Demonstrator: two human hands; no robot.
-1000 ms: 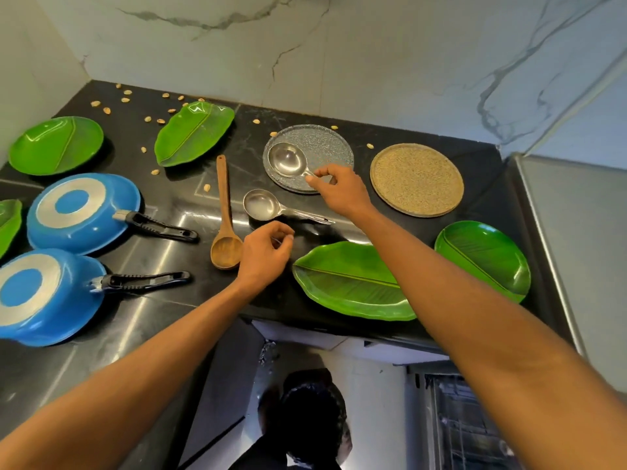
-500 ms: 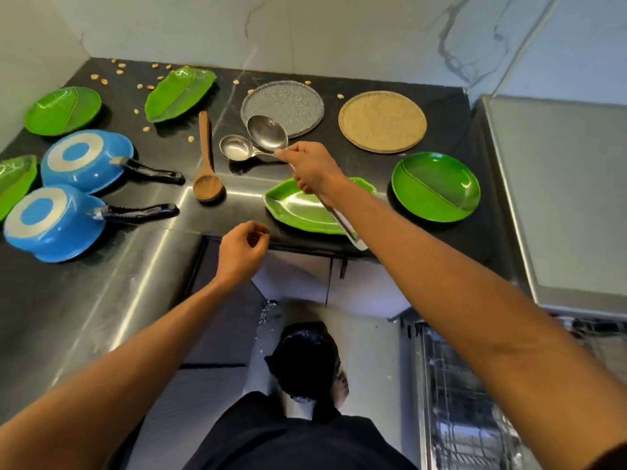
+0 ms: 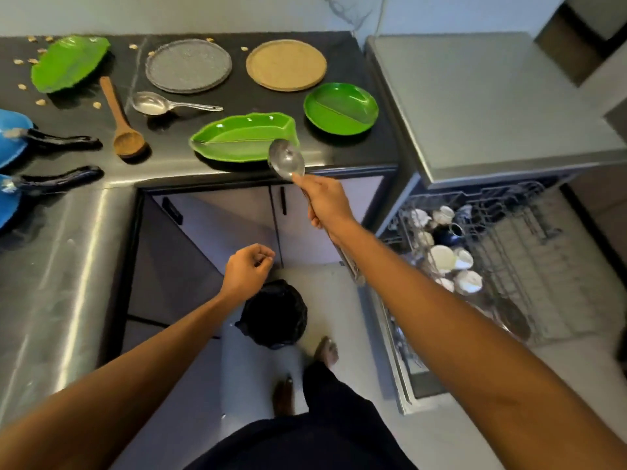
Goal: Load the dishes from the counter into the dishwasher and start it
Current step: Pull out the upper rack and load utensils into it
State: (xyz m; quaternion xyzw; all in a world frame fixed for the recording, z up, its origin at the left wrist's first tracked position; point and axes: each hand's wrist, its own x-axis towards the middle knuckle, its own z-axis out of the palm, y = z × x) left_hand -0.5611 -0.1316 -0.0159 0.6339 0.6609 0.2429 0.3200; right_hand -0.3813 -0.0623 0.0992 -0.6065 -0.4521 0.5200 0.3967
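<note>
Head view: the right hand [image 3: 327, 201] now grips a steel ladle [image 3: 286, 160] by its handle, bowl up and forward, with the handle running back under the wrist. A second ago this ladle lay on the grey plate [image 3: 188, 65] with the fingers just closing on it. It is now lifted off and hangs past the counter [image 3: 237, 93] edge, in front of the leaf-shaped green plate [image 3: 242, 139].

The left hand [image 3: 247, 271] has pulled back from the counter. It hangs low in front of the cabinet doors, fingers loosely curled, holding nothing.

The view has swung right, so the open dishwasher rack [image 3: 509, 252] is in sight below the right arm, already part filled with white cups [image 3: 441, 257].

Meaning: one utensil picked up and, by my read, on its way to the rack. Not placed yet.

Left on the counter:
- second ladle [image 3: 151, 102]
- wooden spoon [image 3: 127, 142]
- grey plate
- tan plate [image 3: 286, 64]
- round green plate [image 3: 341, 108]
- far leaf plate [image 3: 69, 61]
- blue pans [image 3: 10, 147] at the left edge

Most of the load is undone and the dishwasher is not started.
</note>
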